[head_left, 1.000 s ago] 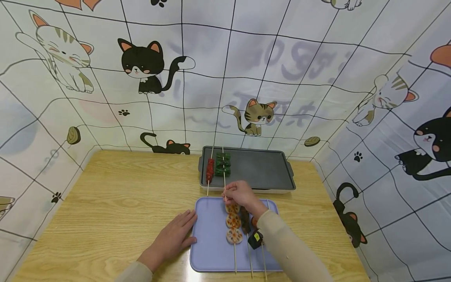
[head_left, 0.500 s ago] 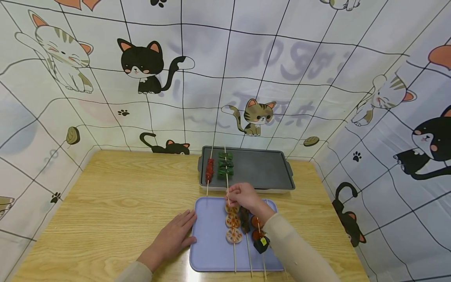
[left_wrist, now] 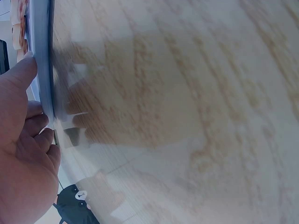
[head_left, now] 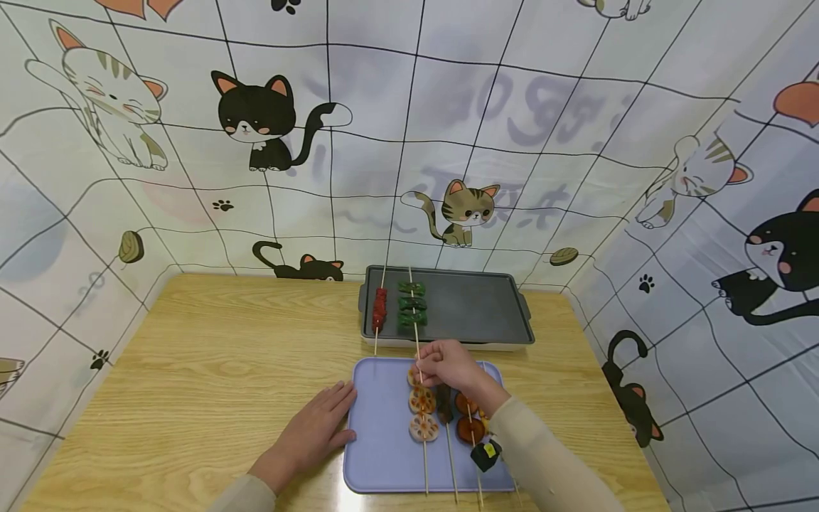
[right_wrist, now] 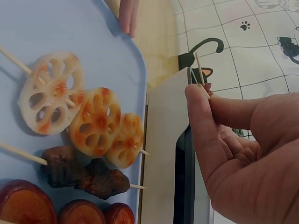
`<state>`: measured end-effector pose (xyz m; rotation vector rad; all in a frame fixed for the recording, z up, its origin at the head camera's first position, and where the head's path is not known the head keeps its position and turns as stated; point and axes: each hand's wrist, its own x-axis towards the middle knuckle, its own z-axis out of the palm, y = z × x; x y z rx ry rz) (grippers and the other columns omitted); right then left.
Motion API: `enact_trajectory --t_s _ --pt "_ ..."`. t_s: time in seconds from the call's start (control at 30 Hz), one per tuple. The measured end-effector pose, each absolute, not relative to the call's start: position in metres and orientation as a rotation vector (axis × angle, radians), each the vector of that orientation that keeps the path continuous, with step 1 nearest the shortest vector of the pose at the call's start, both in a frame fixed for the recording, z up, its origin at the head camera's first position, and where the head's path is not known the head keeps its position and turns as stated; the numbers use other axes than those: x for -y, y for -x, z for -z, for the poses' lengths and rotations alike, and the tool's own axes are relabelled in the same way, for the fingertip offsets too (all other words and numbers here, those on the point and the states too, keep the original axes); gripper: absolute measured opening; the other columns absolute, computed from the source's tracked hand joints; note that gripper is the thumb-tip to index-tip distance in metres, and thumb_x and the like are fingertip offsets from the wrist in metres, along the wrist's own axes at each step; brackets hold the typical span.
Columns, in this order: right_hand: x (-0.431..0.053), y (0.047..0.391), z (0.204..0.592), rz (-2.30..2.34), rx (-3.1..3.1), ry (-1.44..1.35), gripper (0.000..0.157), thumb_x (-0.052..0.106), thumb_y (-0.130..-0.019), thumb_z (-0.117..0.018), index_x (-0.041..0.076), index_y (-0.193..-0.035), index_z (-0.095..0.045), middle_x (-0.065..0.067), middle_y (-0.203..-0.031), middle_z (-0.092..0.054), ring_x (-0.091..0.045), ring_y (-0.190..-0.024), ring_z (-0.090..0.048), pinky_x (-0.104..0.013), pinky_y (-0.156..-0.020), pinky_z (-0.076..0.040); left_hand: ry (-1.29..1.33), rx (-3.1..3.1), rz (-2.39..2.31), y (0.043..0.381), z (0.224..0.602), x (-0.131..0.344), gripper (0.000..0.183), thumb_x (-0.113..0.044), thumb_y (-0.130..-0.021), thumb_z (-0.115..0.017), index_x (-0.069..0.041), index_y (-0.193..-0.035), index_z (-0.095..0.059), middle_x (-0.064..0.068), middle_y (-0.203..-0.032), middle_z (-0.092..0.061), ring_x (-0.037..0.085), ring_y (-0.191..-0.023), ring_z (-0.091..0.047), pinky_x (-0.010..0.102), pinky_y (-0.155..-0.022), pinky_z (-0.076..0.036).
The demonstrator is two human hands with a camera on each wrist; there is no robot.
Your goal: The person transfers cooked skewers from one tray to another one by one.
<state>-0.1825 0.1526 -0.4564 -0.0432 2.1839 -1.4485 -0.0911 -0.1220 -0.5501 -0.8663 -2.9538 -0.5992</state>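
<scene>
My right hand [head_left: 453,371] pinches the bare stick of a green vegetable skewer [head_left: 412,304] between thumb and fingers. The green pieces lie over the left part of the dark grey grill pan [head_left: 476,306]. In the right wrist view, the hand [right_wrist: 243,154] mostly hides that skewer. My left hand [head_left: 318,424] has its fingers straight against the left edge of the lilac tray [head_left: 380,462]. On the tray, below my right hand, lie a lotus root skewer [head_left: 424,428], a brown meat skewer [head_left: 444,405] and a skewer of reddish-brown round slices [head_left: 470,429].
A red skewer [head_left: 379,309] lies at the pan's left end. Yellow bits [head_left: 484,421] show partly beside my right sleeve. A small black box [head_left: 485,456] sits by that wrist. Cat-print cloth [head_left: 371,142] hangs behind the wooden table [head_left: 256,334].
My right hand has drawn the green skewer a little to the right and towards me, away from the red one. The left hand has stayed in place.
</scene>
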Motion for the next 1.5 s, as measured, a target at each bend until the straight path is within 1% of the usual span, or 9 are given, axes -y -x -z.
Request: enact_trajectory --t_s 0.2,0.47,0.7,0.9,1.03,1.1,1.2,1.37,1.5 --pt "-0.158 0.174 0.457 1.438 -2.157 0.078 0.014 0.003 -0.095 -0.057 -0.008 -0.104 -0.061 -0.026 -0.102 -0.071 -0.014 -0.071 -0.069 -0.042 -0.076 -0.064 0.857 2.965 0.602 0.091 0.55 0.122 0.066 -0.037 -0.092 -0.064 0.0 -0.143 -0.045 0.015 -0.152 -0.044 0.033 -0.142 -0.04 0.047 -0.12 -0.034" --pt "-0.163 0.155 0.457 1.447 -2.089 0.142 0.011 0.002 -0.095 -0.058 -0.007 -0.1 -0.06 -0.024 -0.095 -0.071 -0.011 -0.07 -0.067 -0.034 -0.07 -0.064 0.849 2.981 0.609 0.091 0.55 0.122 0.066 -0.037 -0.093 -0.063 0.0 -0.144 -0.045 0.015 -0.152 -0.043 0.032 -0.142 -0.039 0.046 -0.12 -0.033" --pt "-0.168 0.142 0.458 1.436 -2.061 0.182 0.012 0.005 -0.094 -0.06 -0.007 -0.097 -0.06 -0.023 -0.095 -0.073 -0.012 -0.071 -0.068 -0.039 -0.072 -0.064 0.856 2.929 0.613 0.09 0.551 0.123 0.065 -0.036 -0.091 -0.065 0.001 -0.142 -0.047 0.015 -0.15 -0.046 0.033 -0.14 -0.041 0.047 -0.118 -0.035" --pt "-0.171 0.131 0.462 1.49 -1.96 0.193 0.012 0.003 -0.094 -0.06 -0.008 -0.097 -0.056 -0.026 -0.095 -0.072 -0.012 -0.07 -0.069 -0.037 -0.071 -0.064 0.851 2.849 0.576 0.089 0.556 0.124 0.065 -0.038 -0.089 -0.068 0.001 -0.139 -0.051 0.015 -0.147 -0.05 0.033 -0.136 -0.047 0.047 -0.113 -0.039" --pt "-0.171 0.124 0.466 1.504 -1.916 0.173 0.012 0.003 -0.093 -0.061 -0.007 -0.096 -0.056 -0.028 -0.097 -0.072 -0.013 -0.074 -0.071 -0.033 -0.069 -0.064 0.846 2.896 0.585 0.09 0.554 0.124 0.066 -0.039 -0.09 -0.066 0.0 -0.141 -0.048 0.014 -0.149 -0.047 0.032 -0.139 -0.044 0.047 -0.116 -0.037" --pt "-0.171 0.119 0.468 1.505 -1.891 0.172 0.011 0.002 -0.092 -0.062 -0.007 -0.095 -0.056 -0.03 -0.097 -0.071 -0.013 -0.074 -0.072 -0.033 -0.07 -0.064 0.844 2.926 0.596 0.09 0.553 0.123 0.066 -0.039 -0.092 -0.065 0.0 -0.142 -0.047 0.014 -0.15 -0.046 0.032 -0.14 -0.042 0.047 -0.118 -0.036" --pt "-0.17 0.112 0.469 1.489 -1.863 0.174 0.009 0.001 -0.092 -0.062 -0.005 -0.093 -0.056 -0.03 -0.095 -0.071 -0.013 -0.072 -0.072 -0.033 -0.069 -0.064 0.846 2.954 0.606 0.091 0.552 0.123 0.066 -0.038 -0.093 -0.063 0.0 -0.143 -0.046 0.014 -0.151 -0.044 0.032 -0.141 -0.04 0.047 -0.119 -0.034" --pt "-0.169 0.1 0.472 1.466 -1.795 0.175 0.008 0.0 -0.091 -0.062 -0.004 -0.093 -0.056 -0.027 -0.091 -0.073 -0.011 -0.068 -0.07 -0.03 -0.066 -0.064 0.84 2.97 0.615 0.091 0.552 0.123 0.066 -0.039 -0.093 -0.063 -0.001 -0.144 -0.045 0.013 -0.152 -0.043 0.032 -0.142 -0.039 0.046 -0.12 -0.033" --pt "-0.168 0.091 0.477 1.463 -1.751 0.202 0.007 0.0 -0.091 -0.063 -0.003 -0.092 -0.056 -0.027 -0.09 -0.073 -0.008 -0.062 -0.068 -0.027 -0.063 -0.063 0.846 2.924 0.603 0.091 0.554 0.123 0.066 -0.038 -0.091 -0.065 0.0 -0.142 -0.048 0.014 -0.15 -0.046 0.032 -0.14 -0.042 0.047 -0.118 -0.036"
